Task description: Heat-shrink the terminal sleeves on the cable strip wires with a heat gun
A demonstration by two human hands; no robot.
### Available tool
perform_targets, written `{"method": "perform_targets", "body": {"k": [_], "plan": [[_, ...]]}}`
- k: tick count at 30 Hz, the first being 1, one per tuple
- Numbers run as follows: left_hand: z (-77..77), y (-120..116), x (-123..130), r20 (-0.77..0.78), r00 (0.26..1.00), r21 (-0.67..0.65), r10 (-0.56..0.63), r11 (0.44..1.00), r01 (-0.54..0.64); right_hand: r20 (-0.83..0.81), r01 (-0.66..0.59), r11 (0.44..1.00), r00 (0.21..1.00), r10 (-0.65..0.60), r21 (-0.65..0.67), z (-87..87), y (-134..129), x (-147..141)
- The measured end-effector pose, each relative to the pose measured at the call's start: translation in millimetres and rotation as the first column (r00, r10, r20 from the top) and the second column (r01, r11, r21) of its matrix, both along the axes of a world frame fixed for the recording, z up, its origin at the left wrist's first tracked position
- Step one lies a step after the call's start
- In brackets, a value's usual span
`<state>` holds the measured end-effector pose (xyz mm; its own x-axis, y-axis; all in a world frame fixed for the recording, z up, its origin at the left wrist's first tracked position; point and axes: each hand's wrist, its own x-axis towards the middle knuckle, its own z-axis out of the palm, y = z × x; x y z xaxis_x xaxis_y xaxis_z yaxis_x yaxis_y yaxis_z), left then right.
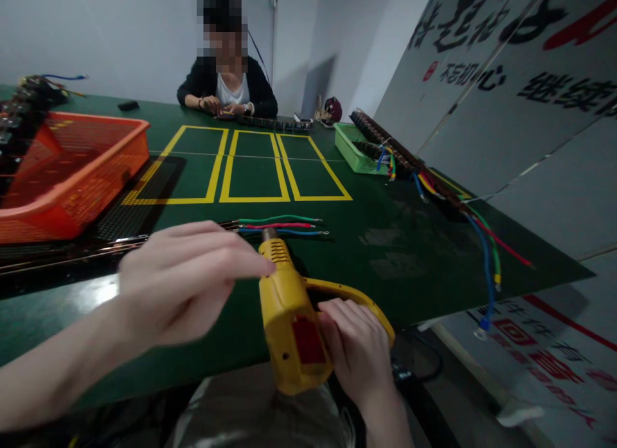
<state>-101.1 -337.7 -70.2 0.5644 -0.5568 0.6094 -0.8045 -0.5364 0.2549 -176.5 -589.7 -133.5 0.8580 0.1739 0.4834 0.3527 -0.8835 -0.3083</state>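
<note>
A yellow heat gun (284,306) points away from me, its nozzle over the colored wires. My right hand (357,345) is wrapped round its handle. Above the table, my left hand (187,281) has its index finger stretched out to the front of the gun's body; its other fingers are curled and hold nothing that I can see. Just beyond the nozzle, green, red and blue wires (284,225) with metal ends lie on the green table (337,242). They come from a long dark strip (110,243) on the left, partly behind my left hand.
An orange basket (91,178) with dark parts stands at left. A green basket (359,160) and wired strips (409,159) lie at right. Across the table sits a person (236,91), hands on a dark strip. Yellow tape marks the middle.
</note>
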Motion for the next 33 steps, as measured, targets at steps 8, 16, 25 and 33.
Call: {"method": "perform_targets", "body": {"k": [8,16,25,33], "plan": [[-70.7,18,94,-0.01,0.976,0.282,0.216,0.937,-0.205,0.035,0.034,0.999,0.999,-0.035,0.038,-15.0,13,1],[-87.0,19,101,0.02,0.971,0.244,0.238,0.941,-0.236,0.064,0.037,0.997,0.997,-0.041,0.065,-20.9,43,0],[-87.9,21,103,0.036,0.959,0.271,0.282,0.921,-0.281,0.053,0.04,0.998,0.998,-0.042,0.049,-18.1,45,-1],[-85.2,38,109,0.052,0.979,0.318,0.197,0.926,-0.203,0.056,0.073,0.997,0.996,-0.075,0.041,-16.2,19,3]]}}
